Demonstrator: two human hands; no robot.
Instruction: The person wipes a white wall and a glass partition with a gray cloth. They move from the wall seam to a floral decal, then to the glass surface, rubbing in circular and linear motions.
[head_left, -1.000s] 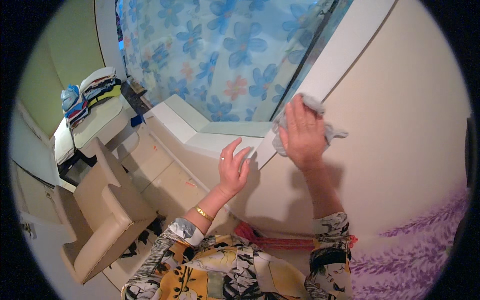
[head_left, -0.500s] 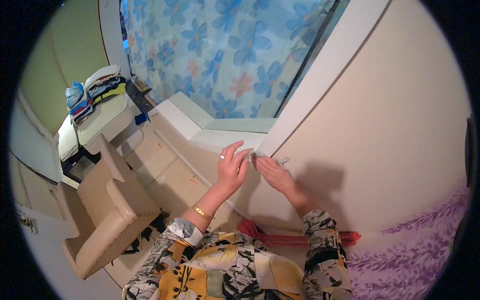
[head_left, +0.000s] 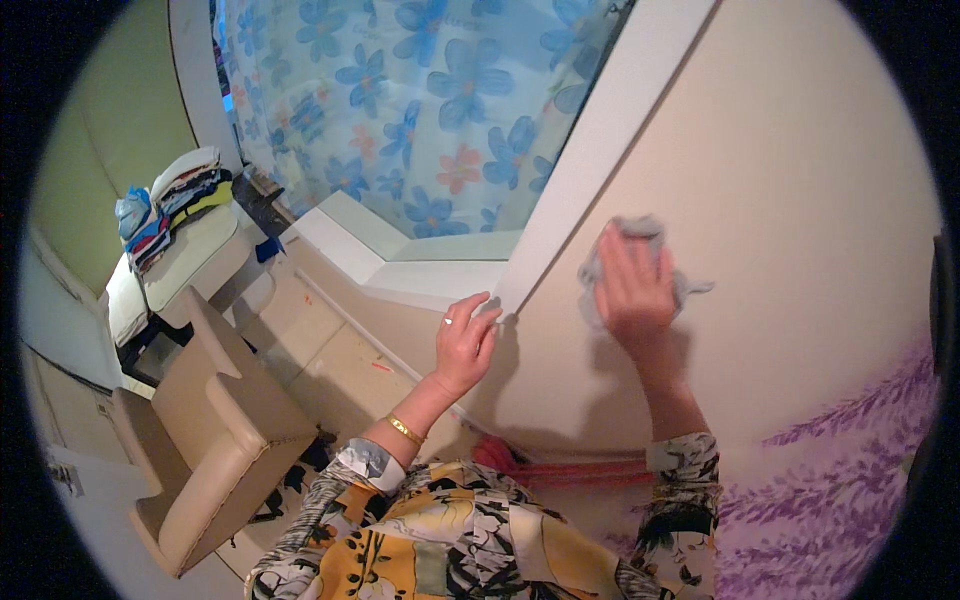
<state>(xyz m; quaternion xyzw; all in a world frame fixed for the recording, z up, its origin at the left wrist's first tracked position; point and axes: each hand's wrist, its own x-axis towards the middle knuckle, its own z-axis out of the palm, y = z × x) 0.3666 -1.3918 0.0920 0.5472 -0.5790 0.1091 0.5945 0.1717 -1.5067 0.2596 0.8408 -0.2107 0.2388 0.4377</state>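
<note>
My right hand (head_left: 637, 285) lies with fingers stretched over a grey cloth (head_left: 645, 226) and holds it against the beige wall (head_left: 790, 200). The cloth's crumpled edges stick out around the fingers; the part under the palm is hidden. Near the lower corner of the white window frame (head_left: 590, 150), my left hand (head_left: 465, 345) is raised with loosely bent fingers apart and nothing in them. It wears a ring and a gold bracelet (head_left: 404, 428).
A blue-flowered curtain (head_left: 400, 110) covers the window. At left stand a tan armchair (head_left: 215, 430) and a pale seat (head_left: 195, 262) stacked with folded clothes (head_left: 190, 190). Something long and red (head_left: 580, 473) lies low by the wall, near purple flower decoration (head_left: 820, 500).
My right hand has moved up and right with the cloth, from the window frame's corner onto the open wall. My left hand has stayed near the corner.
</note>
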